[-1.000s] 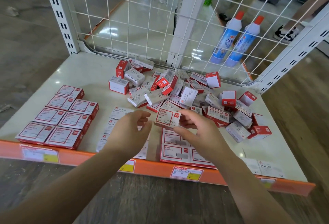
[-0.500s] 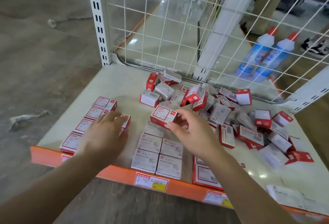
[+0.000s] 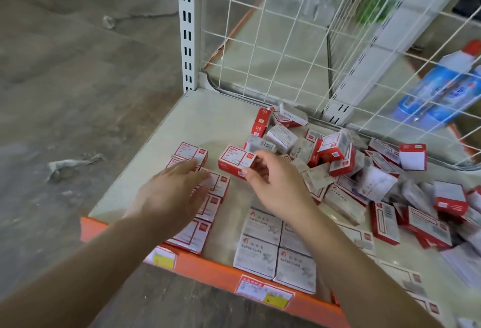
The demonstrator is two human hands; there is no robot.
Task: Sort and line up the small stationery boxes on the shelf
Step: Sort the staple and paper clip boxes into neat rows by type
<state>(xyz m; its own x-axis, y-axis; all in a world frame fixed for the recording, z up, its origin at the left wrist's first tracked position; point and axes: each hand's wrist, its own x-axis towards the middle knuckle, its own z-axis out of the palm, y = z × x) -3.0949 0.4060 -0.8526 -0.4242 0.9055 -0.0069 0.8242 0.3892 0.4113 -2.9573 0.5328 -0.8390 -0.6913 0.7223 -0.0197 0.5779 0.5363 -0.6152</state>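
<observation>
The right hand (image 3: 276,187) is pinching a red paper-clip box (image 3: 236,161) just above the shelf (image 3: 208,119); the left hand (image 3: 174,192), fingers straight, is lying flat over the lined-up red boxes (image 3: 200,213).

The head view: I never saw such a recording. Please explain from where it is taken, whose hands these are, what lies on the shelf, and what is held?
There is no machine here. A camera worn on a person's head looks down at their two bare hands. The right hand pinches one red-and-white box. The left hand lies flat and open over a neat row of red boxes. On the shelf also lie lined-up white paper clip boxes and an unsorted heap of boxes.
</observation>
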